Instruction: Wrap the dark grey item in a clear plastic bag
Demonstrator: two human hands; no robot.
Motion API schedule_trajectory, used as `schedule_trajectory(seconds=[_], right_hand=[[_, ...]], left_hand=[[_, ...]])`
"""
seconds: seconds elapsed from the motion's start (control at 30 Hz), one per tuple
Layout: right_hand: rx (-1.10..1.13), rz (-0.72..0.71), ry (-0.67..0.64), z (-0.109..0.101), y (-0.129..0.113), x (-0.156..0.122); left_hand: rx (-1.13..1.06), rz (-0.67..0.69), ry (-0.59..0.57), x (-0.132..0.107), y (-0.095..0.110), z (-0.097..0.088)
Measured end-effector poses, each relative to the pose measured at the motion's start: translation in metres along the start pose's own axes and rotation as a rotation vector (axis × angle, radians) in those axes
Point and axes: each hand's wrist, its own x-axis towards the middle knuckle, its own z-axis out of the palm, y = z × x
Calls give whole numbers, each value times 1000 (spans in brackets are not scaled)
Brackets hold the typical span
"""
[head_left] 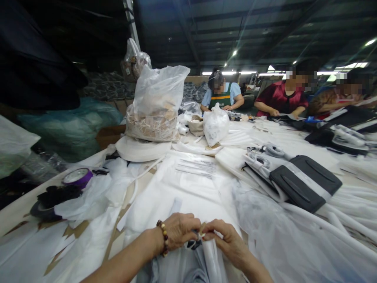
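Observation:
My left hand [180, 231] and my right hand [226, 238] meet low in the middle of the view, fingertips pinched together. Between them is a small pale piece [202, 231], too small to name. Dark material shows under the fingers of my left hand, which wears a bead bracelet [163, 238] at the wrist. Just below the fingers, a shiny white wrapped roll [211, 257] points toward me. Beneath both hands lies white sheet material [188, 188] with a printed patch at its far part.
Black bag-like pieces [306, 182] with a white band lie right. A large plastic bag [156, 106] stands at the far left, beside a small tied white bag [216, 125]. A purple tape roll [77, 177] sits left. Several people work across the table.

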Motion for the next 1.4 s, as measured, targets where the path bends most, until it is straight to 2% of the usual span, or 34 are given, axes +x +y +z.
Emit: schedule_trajectory(seconds=[0.1,0.27,0.53,0.67,0.77,0.97,1.2,1.27,1.4], right_hand=[[38,31,-16,-1,-3,1],[-24,67,-40,-5,-7,0],[-249,-33,-68,-8,0,-8],[-359,-60,-108,-6,4,-8],[-446,-80,-137,-7,0,-5],[-370,-223,-165,-13,-5,-7],[-362,-165,-204,-10,-10,-3],[-465,-236,-174,-9,-12,-1],[-732,-474,-26,-10,-5,-6]], left_hand=[[-30,-5,-3,0,0,-1],[-22,-26,-24,1,1,-2],[84,8,-88,-2,6,-10],[192,46,-49,-4,8,-8],[283,132,19,-5,7,-3],[287,147,46,-8,4,1],[225,113,37,-5,7,-2],[196,87,26,-4,7,-2],[112,16,13,-4,5,-2]])
